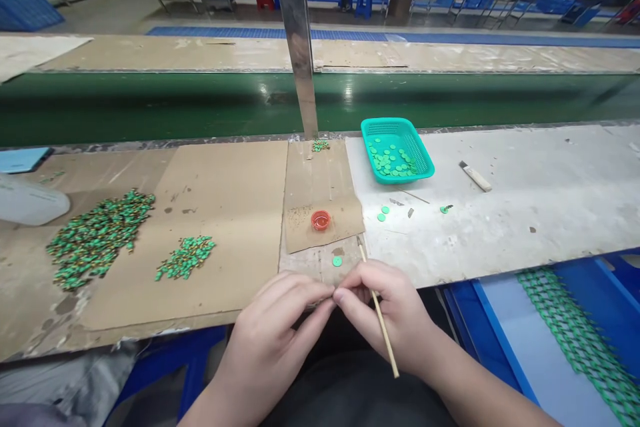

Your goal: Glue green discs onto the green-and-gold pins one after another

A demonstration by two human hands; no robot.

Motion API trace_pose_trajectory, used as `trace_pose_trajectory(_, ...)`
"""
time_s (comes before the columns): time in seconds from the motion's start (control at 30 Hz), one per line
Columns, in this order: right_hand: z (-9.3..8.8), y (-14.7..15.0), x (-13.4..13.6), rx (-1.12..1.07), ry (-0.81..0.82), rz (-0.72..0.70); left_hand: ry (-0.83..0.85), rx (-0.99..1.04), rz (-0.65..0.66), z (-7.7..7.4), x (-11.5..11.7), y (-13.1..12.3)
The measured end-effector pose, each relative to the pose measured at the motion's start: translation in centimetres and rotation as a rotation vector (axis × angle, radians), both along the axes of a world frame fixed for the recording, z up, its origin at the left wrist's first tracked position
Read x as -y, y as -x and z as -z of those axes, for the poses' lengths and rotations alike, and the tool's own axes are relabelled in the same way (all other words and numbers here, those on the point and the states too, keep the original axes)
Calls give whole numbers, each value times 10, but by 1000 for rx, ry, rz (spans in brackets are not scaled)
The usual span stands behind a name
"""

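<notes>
My left hand (pixel 280 327) is closed in a pinch, its thumb and fingertips meeting those of my right hand (pixel 387 310). Whatever sits between the fingertips is too small and hidden to make out. A thin wooden-handled brush (pixel 385 333) is held in my right hand, its tip pointing away from me. Just beyond the hands lies one green disc (pixel 337 261). Behind that, a small red cup (pixel 321 220) with liquid stands on a piece of cardboard (pixel 345 217).
Piles of small green-and-brown pieces (pixel 103 237) (pixel 186 257) lie at left, near a white container (pixel 30 200). A turquoise basket (pixel 427 170) holds several green discs. A flat brush (pixel 475 176) lies farther right. Blue trays (pixel 505 347) with green pieces stand lower right. A metal post (pixel 299 47) rises ahead.
</notes>
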State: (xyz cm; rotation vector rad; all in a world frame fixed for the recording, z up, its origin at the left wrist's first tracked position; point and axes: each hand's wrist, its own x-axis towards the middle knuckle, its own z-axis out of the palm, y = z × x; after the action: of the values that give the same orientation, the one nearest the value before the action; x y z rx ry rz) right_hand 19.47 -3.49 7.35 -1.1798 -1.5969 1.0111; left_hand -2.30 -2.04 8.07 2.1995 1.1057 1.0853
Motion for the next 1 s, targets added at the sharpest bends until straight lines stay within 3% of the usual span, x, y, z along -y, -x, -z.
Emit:
trace_pose_trajectory(0.17, 1, 2, 1, 110, -138, -1, -107, -29, -23, 10, 2, 0)
trace_pose_trajectory(0.37, 6, -4, 1, 119, -103, -62, 76, 80, -47, 20, 0, 4)
trace_pose_trajectory(0.47, 11, -17, -6, 55, -70, 66, 99, 76, -20, 28, -6, 6)
trace_pose_trajectory(0.63, 20, -28, -33, 58, -31, 278, -73, -38, 117, 48, -15, 4)
trace_pose_trajectory(0.8, 25, -16, -69, -23, -162, 257, -240, -226, 143, 66, -13, 0)
trace_pose_trajectory(1.0, 24, -5, -92, 25, -320, 242, -176, -177, 170, 66, -15, 3)
